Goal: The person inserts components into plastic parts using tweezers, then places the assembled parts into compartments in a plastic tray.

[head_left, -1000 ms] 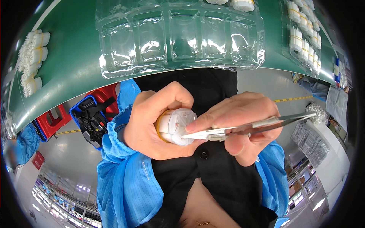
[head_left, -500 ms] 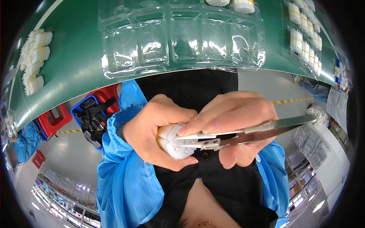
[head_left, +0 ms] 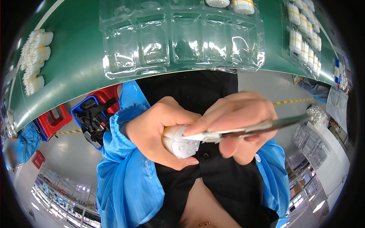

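Observation:
My left hand (head_left: 154,131) is wrapped round a bundle of white plastic pieces (head_left: 185,143) with a yellow band round it. The bundle's end faces right and shows small pin-like points. In my right hand (head_left: 239,121) is a pair of metal tweezers (head_left: 262,128) with white wrapping on the arms. Motion smears the tweezers, and their arms look close together. Their tip is at the right side of the bundle's end; whether it grips anything there I cannot tell. My right fingertips are beside the bundle's upper edge.
On the green table (head_left: 80,68), a clear plastic tray (head_left: 135,66) with compartments lies ahead. Banded white bundles stand at the far left (head_left: 40,57) and in another tray at the right (head_left: 304,45). Red stools (head_left: 55,121) and a blue crate (head_left: 89,121) are below the table's left side.
The tweezers' arms were spread and now look closed together, their tip farther from the bundle's end face. The bundle has shifted slightly right with my left hand.

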A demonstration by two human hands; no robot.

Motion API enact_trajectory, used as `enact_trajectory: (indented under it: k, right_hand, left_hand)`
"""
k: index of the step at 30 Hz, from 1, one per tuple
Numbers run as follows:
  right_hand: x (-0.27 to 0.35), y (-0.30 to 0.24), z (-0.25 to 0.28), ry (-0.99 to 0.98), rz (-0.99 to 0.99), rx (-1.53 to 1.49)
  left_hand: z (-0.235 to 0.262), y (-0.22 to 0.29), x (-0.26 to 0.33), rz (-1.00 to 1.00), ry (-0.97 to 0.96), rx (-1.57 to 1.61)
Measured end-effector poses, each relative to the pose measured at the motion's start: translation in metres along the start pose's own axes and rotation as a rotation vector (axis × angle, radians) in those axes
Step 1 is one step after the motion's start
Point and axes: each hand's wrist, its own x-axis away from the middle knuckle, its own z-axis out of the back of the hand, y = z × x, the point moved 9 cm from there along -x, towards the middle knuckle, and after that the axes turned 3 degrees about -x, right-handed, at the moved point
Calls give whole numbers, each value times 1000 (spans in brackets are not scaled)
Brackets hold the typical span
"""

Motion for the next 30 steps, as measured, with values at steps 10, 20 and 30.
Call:
enact_trajectory:
  k: [10, 20, 30]
  right_hand:
    - [-16, -19, -5, -27, 118, 161]
    - [-15, -27, -15, -30, 95, 300]
    - [-7, -15, -10, 144, 34, 277]
  left_hand:
    - [21, 12, 6, 28, 266, -176]
    - [24, 26, 5, -56, 432, -422]
    - [21, 34, 5, -71, 447, -622]
